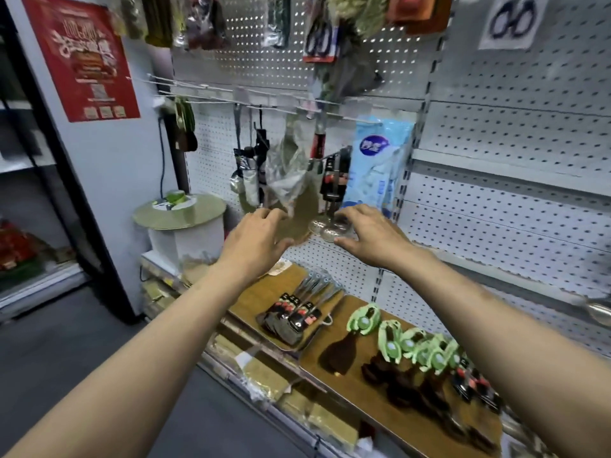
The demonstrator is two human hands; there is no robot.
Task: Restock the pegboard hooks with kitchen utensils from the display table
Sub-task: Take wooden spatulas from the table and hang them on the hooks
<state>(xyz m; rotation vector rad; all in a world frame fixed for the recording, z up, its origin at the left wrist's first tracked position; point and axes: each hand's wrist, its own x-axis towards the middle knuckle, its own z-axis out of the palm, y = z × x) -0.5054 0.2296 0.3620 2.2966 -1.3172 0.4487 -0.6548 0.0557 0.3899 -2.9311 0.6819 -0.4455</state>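
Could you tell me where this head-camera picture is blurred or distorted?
Head view: motion blur smears the hanging packets at the top and the row of white wire hooks; the green-handled dark spatulas on the wooden board are soft; the wide-angle lens bows the white pegboard uprights; the left hand and right hand are comparatively sharp.
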